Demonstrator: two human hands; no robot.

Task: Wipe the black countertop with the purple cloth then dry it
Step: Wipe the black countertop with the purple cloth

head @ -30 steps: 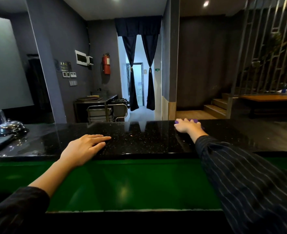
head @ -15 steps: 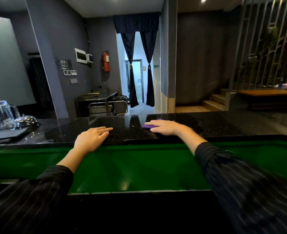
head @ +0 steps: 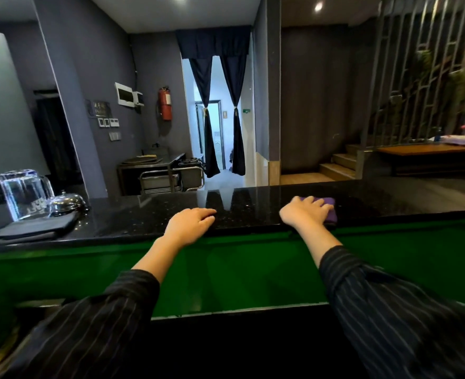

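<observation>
Right hand [head: 303, 213], fingers flat, presses the cloth [head: 328, 207] centre-right of frame; left hand [head: 188, 224] lies flat and empty on the countertop [head: 132, 217]. I'd use even pressure, overlapping strokes.

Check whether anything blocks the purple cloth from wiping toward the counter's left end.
Yes. The left hand rests in its path; farther left sit a glass jug, a metal dome and a dark mat.

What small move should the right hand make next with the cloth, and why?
Probably slide the purple cloth rightward along the black countertop, pressing down. The right hand lies flat on it near the front edge, bare counter stretches on that side, and the left hand only rests on the edge.
</observation>
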